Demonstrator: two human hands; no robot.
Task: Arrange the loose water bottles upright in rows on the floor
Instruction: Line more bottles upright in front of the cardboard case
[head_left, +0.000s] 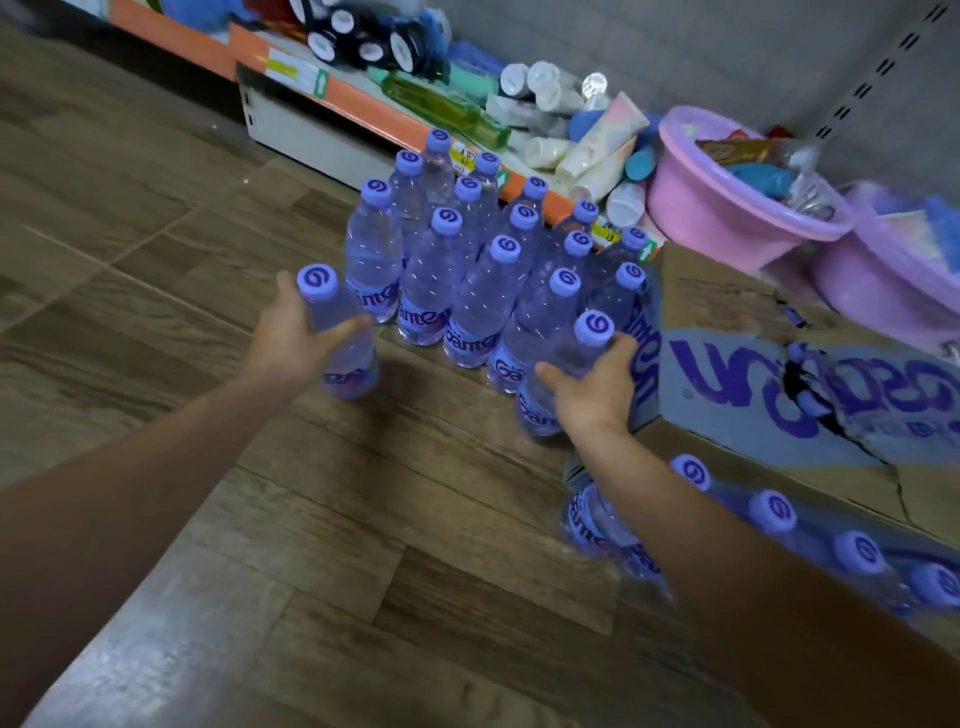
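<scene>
Low over the wooden floor (182, 291), the left hand (291, 343) is wrapped around the middle of a water bottle (340, 338), thumb on the near side and fingers curled round the far side; the bottle stands nearly upright with its base at the floor, just left of the front row. The right hand (597, 389) is closed the same way on a second bottle (561, 374), gripping below the purple cap, and this bottle leans slightly at the right end of the front row, touching its neighbour.

Between and behind the two hands stands the block of upright bottles (467, 260), purple caps up, set in close rows that run back toward the base of a shelf (363, 111). Right of the block lies a torn cardboard box (779, 395) with purple printing. Near the right forearm, a further line of bottles (774, 512) sits beside the box, somewhat blurred.

On the shelf lie tubes, small white bottles and a green bottle (447, 106), with a pink basin (727, 197) holding packets to their right.
</scene>
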